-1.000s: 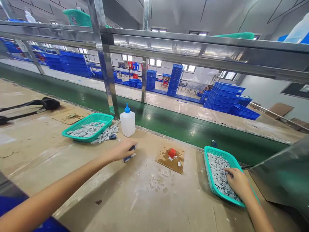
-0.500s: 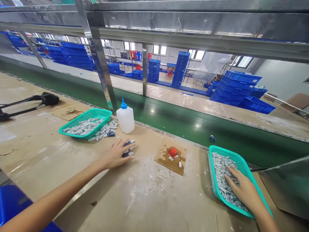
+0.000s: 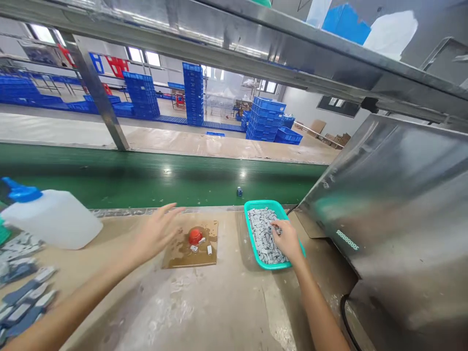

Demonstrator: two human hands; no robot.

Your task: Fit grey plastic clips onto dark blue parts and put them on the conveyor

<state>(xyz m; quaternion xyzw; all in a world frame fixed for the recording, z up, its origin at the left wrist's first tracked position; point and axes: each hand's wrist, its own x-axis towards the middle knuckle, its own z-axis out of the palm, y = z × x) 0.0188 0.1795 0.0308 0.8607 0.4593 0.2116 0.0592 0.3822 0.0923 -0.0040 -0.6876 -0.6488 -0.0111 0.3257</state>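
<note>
At your far left, grey and dark blue pieces lie on the surface, toward 8 o'clock from your left hand. The white bottle with its blue nozzle sits at about 9 o'clock from that hand.

Your left hand is blurred; its fingers are spread and show nothing between them. They reach toward 2 o'clock over the upper left edge of the wet board. The round red thing lies at about 4 o'clock from their tips. Beyond it, a white piece has its long axis near 12 to 6; your left hand is the nearer one.

Between 10 and 11 o'clock from your right hand, a small blue item rests on the green belt.

The grey pieces fill the teal basket, whose long axis runs roughly 11 to 5. Your right hand enters from 5 o'clock, fingers bent and tips close together at the pieces; whether they pinch one, you cannot tell.
</note>
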